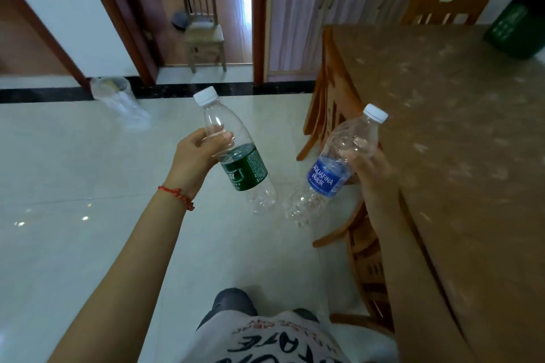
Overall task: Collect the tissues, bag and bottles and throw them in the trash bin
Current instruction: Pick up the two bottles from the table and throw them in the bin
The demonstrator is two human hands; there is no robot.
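Flanking chairs [333, 115], table [460, 132], bag [118, 97]

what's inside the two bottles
Both look empty: green-label bottle in the left hand, blue-label bottle in the right hand. The labels and fingers hide parts.

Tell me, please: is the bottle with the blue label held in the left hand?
No. The right hand holds the blue-label bottle, while the left hand holds the green-label bottle.
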